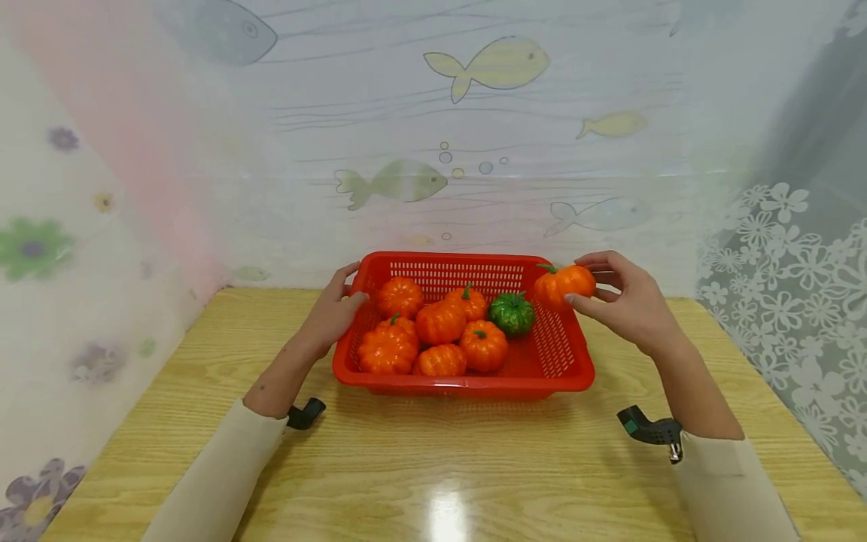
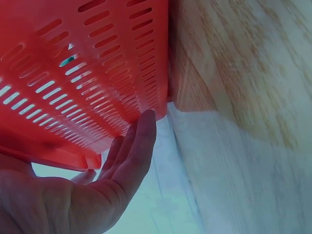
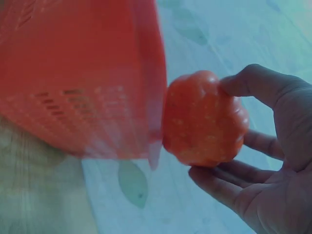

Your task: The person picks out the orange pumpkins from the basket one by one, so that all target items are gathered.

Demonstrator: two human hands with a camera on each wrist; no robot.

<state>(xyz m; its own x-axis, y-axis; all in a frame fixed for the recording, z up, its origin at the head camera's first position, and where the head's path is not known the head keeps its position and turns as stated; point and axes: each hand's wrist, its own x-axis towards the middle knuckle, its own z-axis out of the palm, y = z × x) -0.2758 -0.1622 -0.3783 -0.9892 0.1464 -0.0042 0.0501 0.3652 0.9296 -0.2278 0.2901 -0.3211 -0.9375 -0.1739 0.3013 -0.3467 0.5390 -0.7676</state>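
Note:
A red plastic basket (image 1: 463,382) with slotted walls stands on the table. Inside lie several small orange pumpkins (image 1: 387,350) and one green pumpkin (image 1: 512,315). My left hand (image 1: 332,312) holds the basket's left side, thumb over the rim and fingers along the outer wall (image 2: 114,73). At the opposite end, my right hand (image 1: 630,301) grips another orange pumpkin (image 1: 565,284) between thumb and fingers, up at the right rim. The right wrist view shows this held pumpkin (image 3: 204,119) right beside the rim; whether they touch, I cannot tell.
The wood-grain table (image 1: 420,459) extends in front of the basket and to both sides. Behind it rises a wall (image 1: 271,211) printed with fish, and flower-patterned walls flank the table. A dark wrist device (image 1: 650,427) sits on each arm.

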